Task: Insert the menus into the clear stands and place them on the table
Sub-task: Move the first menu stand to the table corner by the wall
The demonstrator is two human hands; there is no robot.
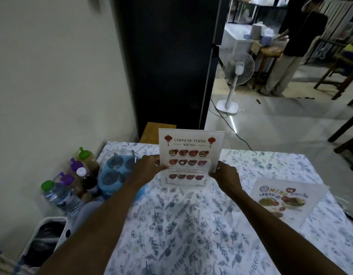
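A white Chinese food menu (189, 147) stands upright inside a clear stand (215, 165) at the far middle of the table (181, 225), which has a blue floral cloth. My left hand (149, 165) grips the stand's left edge and my right hand (225, 175) grips its right edge. The stand's base rests on or just above the cloth; I cannot tell which. A second menu (281, 197) with food pictures lies flat on the table at the right, under or in clear plastic.
Several bottles (80, 175) and a blue container (116, 171) crowd the table's left edge. A white bin (46, 241) sits at lower left. Beyond the table are a dark door (167, 62), a white fan (237, 76) and a person standing (291, 46).
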